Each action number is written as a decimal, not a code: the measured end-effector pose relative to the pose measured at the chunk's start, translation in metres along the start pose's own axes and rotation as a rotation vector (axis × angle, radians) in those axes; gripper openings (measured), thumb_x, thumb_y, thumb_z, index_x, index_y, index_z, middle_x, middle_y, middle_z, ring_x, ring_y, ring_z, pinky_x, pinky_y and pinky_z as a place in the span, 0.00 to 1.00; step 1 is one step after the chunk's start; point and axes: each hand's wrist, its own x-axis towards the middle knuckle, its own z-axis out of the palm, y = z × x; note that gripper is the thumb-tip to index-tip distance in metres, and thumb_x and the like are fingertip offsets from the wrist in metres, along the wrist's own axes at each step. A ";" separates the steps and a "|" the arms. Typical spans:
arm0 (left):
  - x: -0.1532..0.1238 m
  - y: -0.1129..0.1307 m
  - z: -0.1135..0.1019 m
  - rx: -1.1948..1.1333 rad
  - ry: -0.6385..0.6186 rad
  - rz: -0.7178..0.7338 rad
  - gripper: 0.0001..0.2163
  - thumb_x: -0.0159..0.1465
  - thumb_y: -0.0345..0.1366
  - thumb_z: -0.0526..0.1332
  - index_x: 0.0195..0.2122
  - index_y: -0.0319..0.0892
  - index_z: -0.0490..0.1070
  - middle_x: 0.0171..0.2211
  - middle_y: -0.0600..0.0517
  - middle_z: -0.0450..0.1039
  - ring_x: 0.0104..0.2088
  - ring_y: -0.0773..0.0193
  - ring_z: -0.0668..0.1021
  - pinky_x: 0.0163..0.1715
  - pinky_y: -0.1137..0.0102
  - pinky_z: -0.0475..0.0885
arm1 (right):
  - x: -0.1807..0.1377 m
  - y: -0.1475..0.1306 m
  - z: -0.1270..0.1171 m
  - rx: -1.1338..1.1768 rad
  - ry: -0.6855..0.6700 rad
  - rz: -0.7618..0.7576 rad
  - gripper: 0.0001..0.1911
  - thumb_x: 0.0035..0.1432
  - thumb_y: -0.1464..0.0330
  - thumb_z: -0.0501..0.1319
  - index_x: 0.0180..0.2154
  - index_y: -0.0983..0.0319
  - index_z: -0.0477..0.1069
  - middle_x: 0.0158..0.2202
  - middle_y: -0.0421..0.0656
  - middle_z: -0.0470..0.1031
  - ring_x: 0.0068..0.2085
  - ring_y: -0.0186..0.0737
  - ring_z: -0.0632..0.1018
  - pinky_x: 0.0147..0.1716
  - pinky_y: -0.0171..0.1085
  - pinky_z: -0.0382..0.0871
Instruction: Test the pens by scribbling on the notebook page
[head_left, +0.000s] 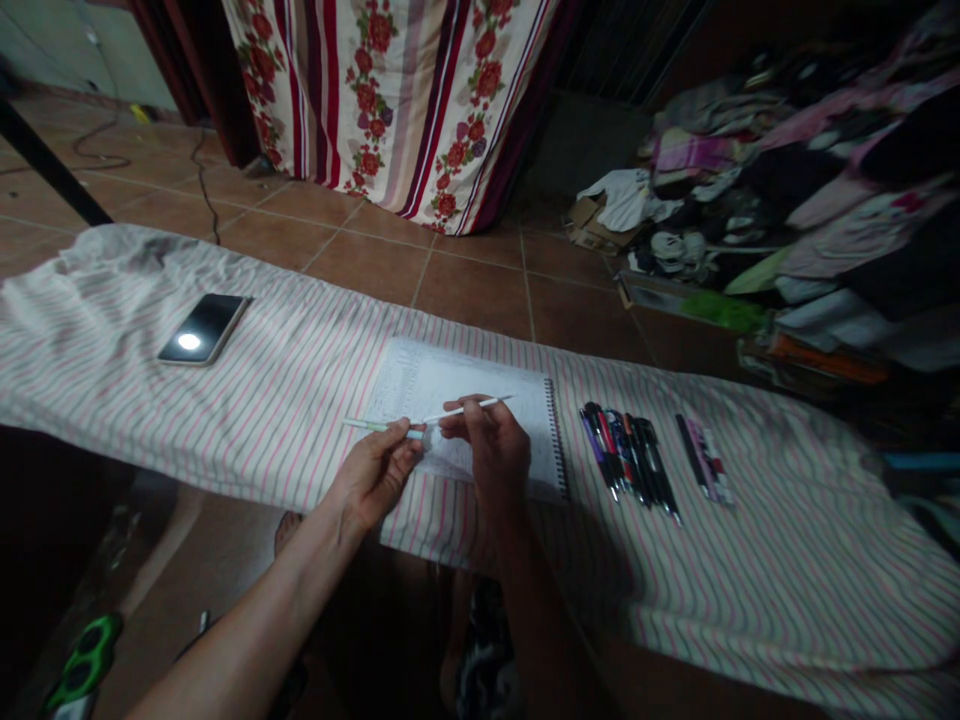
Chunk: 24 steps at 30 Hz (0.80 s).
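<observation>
My left hand pinches a pale green pen barrel that points left. My right hand pinches a thin white pen part that points right. Both hands hover over the left part of an open spiral notebook with a written page. The notebook lies on a striped cloth that covers a low surface. The two pen pieces nearly meet between my hands.
A row of several pens lies right of the notebook, with two more further right. A phone with a lit spot rests on the cloth at left. Piled clothes fill the right; a floral curtain hangs behind. Green scissors lie on the floor.
</observation>
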 end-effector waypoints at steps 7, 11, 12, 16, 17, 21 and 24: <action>0.000 0.000 0.000 -0.002 -0.018 0.004 0.09 0.62 0.22 0.53 0.26 0.30 0.68 0.22 0.48 0.72 0.18 0.74 0.73 0.19 0.82 0.72 | 0.000 0.001 -0.001 -0.009 -0.020 -0.010 0.12 0.56 0.61 0.57 0.31 0.63 0.69 0.26 0.41 0.78 0.24 0.33 0.77 0.26 0.34 0.73; -0.001 0.001 0.000 -0.008 -0.009 -0.003 0.09 0.62 0.22 0.53 0.25 0.31 0.68 0.21 0.49 0.71 0.18 0.74 0.73 0.19 0.82 0.72 | -0.001 0.000 0.000 -0.027 -0.021 -0.024 0.12 0.56 0.61 0.57 0.31 0.63 0.69 0.25 0.40 0.78 0.23 0.34 0.77 0.26 0.34 0.73; -0.001 0.001 0.001 -0.007 -0.003 -0.002 0.09 0.62 0.22 0.53 0.25 0.31 0.68 0.20 0.49 0.71 0.18 0.74 0.73 0.19 0.82 0.72 | -0.001 0.000 0.000 -0.029 -0.021 -0.028 0.12 0.57 0.61 0.56 0.31 0.63 0.69 0.25 0.40 0.78 0.23 0.34 0.77 0.26 0.34 0.73; -0.004 0.001 0.005 -0.011 0.021 0.011 0.10 0.62 0.22 0.52 0.25 0.32 0.67 0.20 0.50 0.71 0.17 0.74 0.73 0.19 0.82 0.72 | -0.001 0.000 0.001 -0.043 -0.034 -0.032 0.12 0.58 0.61 0.55 0.31 0.62 0.69 0.25 0.40 0.77 0.24 0.34 0.78 0.26 0.33 0.73; -0.005 0.002 0.006 -0.015 0.027 0.009 0.10 0.62 0.22 0.52 0.25 0.33 0.67 0.20 0.50 0.71 0.17 0.74 0.73 0.19 0.82 0.72 | -0.001 0.000 0.001 -0.057 -0.035 -0.042 0.11 0.58 0.61 0.55 0.31 0.62 0.69 0.25 0.40 0.77 0.24 0.33 0.78 0.26 0.33 0.73; -0.006 0.003 0.008 -0.047 0.047 -0.013 0.10 0.63 0.22 0.51 0.25 0.33 0.66 0.20 0.51 0.70 0.17 0.74 0.73 0.19 0.82 0.73 | -0.002 0.001 0.001 -0.103 -0.028 -0.095 0.11 0.58 0.62 0.55 0.32 0.62 0.68 0.27 0.40 0.78 0.24 0.33 0.78 0.26 0.33 0.73; -0.006 0.003 0.007 -0.064 0.050 -0.016 0.09 0.63 0.22 0.51 0.26 0.32 0.66 0.20 0.50 0.71 0.17 0.74 0.73 0.19 0.82 0.73 | -0.003 0.003 0.002 -0.092 -0.023 -0.094 0.11 0.58 0.61 0.55 0.32 0.62 0.68 0.26 0.40 0.78 0.24 0.33 0.78 0.27 0.33 0.73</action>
